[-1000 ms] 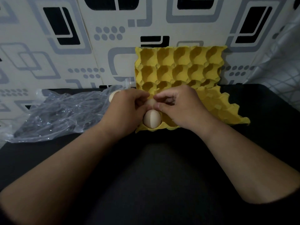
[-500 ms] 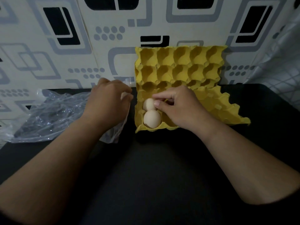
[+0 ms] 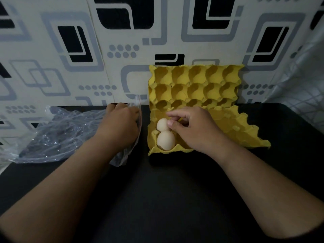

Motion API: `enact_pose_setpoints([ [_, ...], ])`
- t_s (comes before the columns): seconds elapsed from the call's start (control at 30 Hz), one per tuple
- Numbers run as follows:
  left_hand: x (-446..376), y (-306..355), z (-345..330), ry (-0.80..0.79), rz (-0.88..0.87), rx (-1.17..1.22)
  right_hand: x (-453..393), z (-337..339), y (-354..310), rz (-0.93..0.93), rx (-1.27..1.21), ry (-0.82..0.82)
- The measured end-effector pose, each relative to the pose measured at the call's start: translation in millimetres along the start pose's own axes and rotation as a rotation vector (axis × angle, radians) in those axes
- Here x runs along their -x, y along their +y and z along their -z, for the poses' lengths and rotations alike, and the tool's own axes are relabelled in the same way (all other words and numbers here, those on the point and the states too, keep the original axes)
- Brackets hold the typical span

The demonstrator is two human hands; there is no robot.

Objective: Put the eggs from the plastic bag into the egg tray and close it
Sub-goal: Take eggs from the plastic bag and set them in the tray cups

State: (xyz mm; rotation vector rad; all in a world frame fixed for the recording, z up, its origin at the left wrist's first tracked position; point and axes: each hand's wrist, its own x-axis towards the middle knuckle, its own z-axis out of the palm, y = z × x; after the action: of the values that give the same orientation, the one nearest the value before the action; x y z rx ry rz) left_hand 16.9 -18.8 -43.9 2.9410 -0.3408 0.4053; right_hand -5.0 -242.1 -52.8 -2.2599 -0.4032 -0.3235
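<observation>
A yellow pulp egg tray (image 3: 233, 130) lies on the black table, its lid (image 3: 194, 85) standing open against the wall. Two pale eggs sit in the tray's left column: the near egg (image 3: 166, 140) in the front cup and the far egg (image 3: 162, 124) just behind it. My right hand (image 3: 194, 128) rests over the tray, thumb against the far egg's right side and index finger curved over its top. A crumpled clear plastic bag (image 3: 57, 134) lies to the left. My left hand (image 3: 121, 125) is at the bag's mouth, fingers curled down into the plastic and hidden.
A patterned wall panel stands right behind the tray and bag. White checked fabric (image 3: 301, 95) hangs at the far right. Bare black tabletop (image 3: 163, 199) stretches between my forearms towards me.
My left hand left the tray and moved left to the bag's mouth. The second egg went down into the cup behind the first. My right hand stays on it, fingers looser.
</observation>
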Motion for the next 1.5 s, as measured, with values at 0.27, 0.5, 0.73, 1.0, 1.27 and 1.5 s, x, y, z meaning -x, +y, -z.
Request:
enact_pose_setpoints([
  [0.27, -7.6, -9.9, -6.1, -0.095, 0.054, 0.068, 0.9, 1.1, -1.8, -0.020, -0.027, -0.002],
  [0.5, -5.3, -8.2, -10.4, -0.084, 0.136, 0.070, 0.8, 0.2, -1.1, -0.032, -0.040, -0.004],
  [0.73, -0.1, 5.6, -4.6, 0.083, 0.063, 0.183, 0.1, -0.7, -0.2, -0.044, -0.063, 0.002],
  [1.0, 3.5, 19.7, 1.3, 0.196, 0.042, 0.414, -1.9, 0.9, -1.0, -0.042, -0.085, 0.014],
  [1.27, -5.4, 34.1, 4.5, 0.244, -0.039, 0.600, -13.8, 2.1, -6.6, 0.000, -0.178, 0.037],
  [1.5, -10.7, 39.4, 3.5, 0.267, -0.068, 0.591, -14.4, 2.1, -6.9, 0.017, -0.123, -0.011],
])
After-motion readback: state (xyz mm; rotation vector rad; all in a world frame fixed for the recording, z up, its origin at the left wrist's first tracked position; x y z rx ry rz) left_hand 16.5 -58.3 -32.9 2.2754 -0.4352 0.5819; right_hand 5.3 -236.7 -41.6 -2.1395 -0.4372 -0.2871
